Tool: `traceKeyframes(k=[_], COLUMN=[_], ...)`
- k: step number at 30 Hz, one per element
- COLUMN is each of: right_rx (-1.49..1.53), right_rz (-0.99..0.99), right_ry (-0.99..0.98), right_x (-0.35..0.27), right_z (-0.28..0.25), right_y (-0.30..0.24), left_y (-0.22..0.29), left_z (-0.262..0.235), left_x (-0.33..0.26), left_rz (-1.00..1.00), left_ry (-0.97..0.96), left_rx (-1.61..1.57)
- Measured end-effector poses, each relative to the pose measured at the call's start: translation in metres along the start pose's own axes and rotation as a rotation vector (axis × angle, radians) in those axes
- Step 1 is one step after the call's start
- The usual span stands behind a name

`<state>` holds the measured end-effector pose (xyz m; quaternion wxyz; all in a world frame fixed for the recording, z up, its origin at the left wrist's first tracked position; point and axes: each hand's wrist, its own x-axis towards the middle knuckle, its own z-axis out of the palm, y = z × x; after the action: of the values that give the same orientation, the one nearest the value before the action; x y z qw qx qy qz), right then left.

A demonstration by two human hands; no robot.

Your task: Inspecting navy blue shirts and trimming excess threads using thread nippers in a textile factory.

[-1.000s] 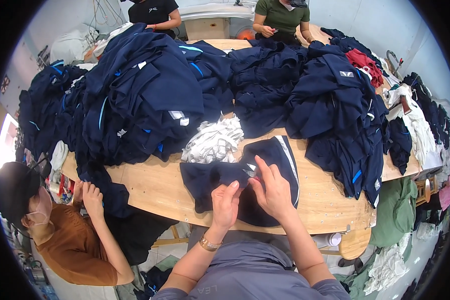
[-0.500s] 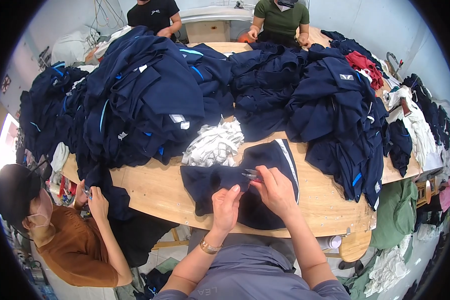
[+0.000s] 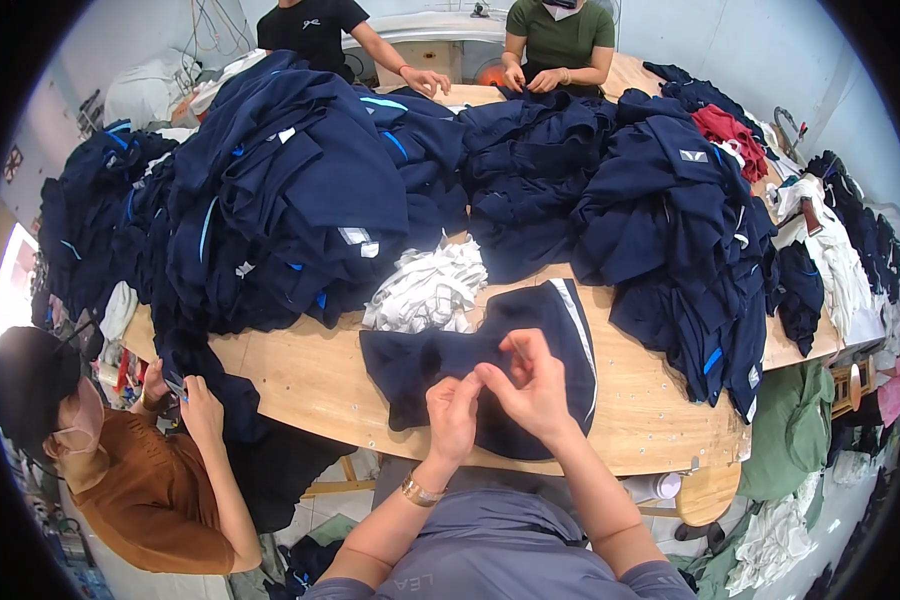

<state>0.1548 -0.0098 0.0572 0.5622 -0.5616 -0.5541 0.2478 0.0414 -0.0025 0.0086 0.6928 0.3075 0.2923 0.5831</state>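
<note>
A navy garment piece (image 3: 540, 312) with a white stripe down its right edge lies on the wooden table in front of me. Over its middle, my left hand (image 3: 452, 412) is closed in a pinch at the navy cloth; the exact bit between the fingertips is hidden. My right hand (image 3: 532, 392) is beside it, thumb reaching to the left fingertips and index finger curled. Small thread snips sit in the right hand, now almost wholly covered by the fingers. Just beyond the garment is a heap of white cloth pieces (image 3: 430, 287).
Large piles of navy garments (image 3: 290, 190) cover the left and far table (image 3: 310, 385); another navy pile (image 3: 670, 210) stands at the right. A person in brown (image 3: 150, 490) works at the left with cloth in hand. Two people are across the table. A red cloth (image 3: 730, 135) lies far right.
My right hand has turned and its thumb has come to the left fingertips; the snips' blades, visible before, are now hidden. Across the table, one person has stretched an arm over the table.
</note>
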Motion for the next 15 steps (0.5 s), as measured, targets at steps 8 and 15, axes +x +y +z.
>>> traceKeyframes(k=[8, 15], right_rx=[-0.078, -0.171], right_rz=[-0.360, -0.533], right_ry=[-0.153, -0.277], right_x=[-0.016, -0.032], right_z=[0.013, 0.006], right_y=[0.011, 0.018], left_y=[0.022, 0.030], left_z=[0.015, 0.003], left_x=[0.009, 0.013], left_rz=[-0.173, -0.378], left_ry=[0.013, 0.020], left_rx=[-0.124, -0.343])
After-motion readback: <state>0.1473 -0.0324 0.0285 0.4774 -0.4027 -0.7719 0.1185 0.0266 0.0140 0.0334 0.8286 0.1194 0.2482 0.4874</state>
